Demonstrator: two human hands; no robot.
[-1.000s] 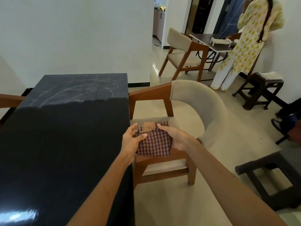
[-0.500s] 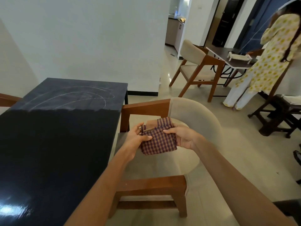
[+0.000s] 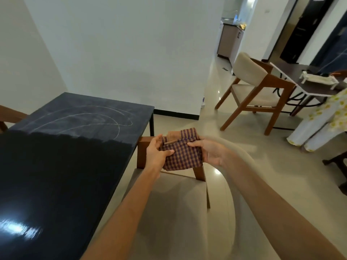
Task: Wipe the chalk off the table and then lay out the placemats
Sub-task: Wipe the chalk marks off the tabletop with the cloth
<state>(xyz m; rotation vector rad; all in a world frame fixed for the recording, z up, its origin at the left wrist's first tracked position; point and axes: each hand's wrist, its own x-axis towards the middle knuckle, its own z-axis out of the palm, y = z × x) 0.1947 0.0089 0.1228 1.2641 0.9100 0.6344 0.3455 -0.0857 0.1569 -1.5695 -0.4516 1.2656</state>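
A folded purple-and-tan checked cloth [image 3: 183, 153] is held up in the air over the chair beside the table. My left hand [image 3: 157, 154] grips its left edge, thumb on top. My right hand [image 3: 209, 152] grips its right edge. A tan fold sticks out at the cloth's top. The black table [image 3: 56, 166] lies to the left; white chalk curves and smears [image 3: 84, 119] cover its far end, while the near part is dark and glossy.
A beige padded wooden chair [image 3: 169, 212] stands right below my arms against the table's right edge. Another such chair [image 3: 257, 91] and a small dark table [image 3: 308, 85] stand at the far right, beside a person in a yellow-patterned dress [image 3: 323, 117]. A dark stool [image 3: 338, 162] is at the right edge.
Both hands lifted the checked cloth off the chair seat and raised it forward, toward the table's far end. The view has tilted up and moved closer.
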